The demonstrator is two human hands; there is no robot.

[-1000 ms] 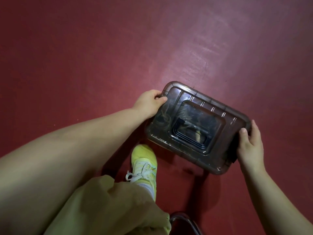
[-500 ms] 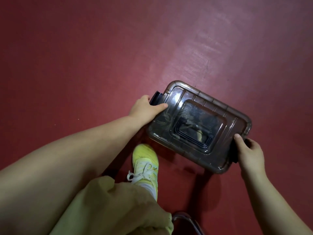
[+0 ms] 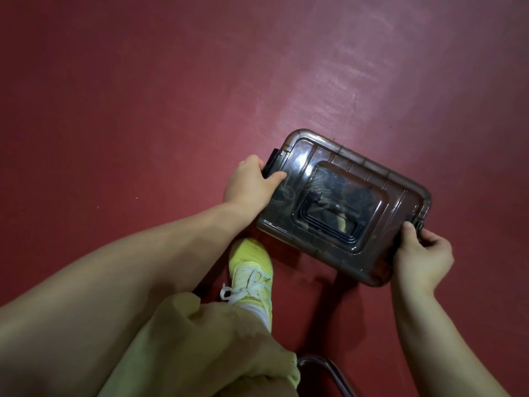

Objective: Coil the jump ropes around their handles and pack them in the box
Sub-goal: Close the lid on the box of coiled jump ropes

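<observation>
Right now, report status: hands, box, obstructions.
Left hand grips left latch. Right hand grips right end. Box lidded, on floor. Shoe beside it, not blocking.

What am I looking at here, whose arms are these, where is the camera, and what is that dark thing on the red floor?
There is no machine here. A person wears a camera on the head, so you look down along their own arms. On the red floor lies a smoky see-through plastic box with its lid on; dark shapes show inside, too dim to name. The left hand grips one short end, thumb on the lid, fingers at a black latch. The right hand grips the opposite end the same way. Below the box you see the person's yellow shoe, a light trouser leg and a bent metal tube, perhaps a chair leg.
</observation>
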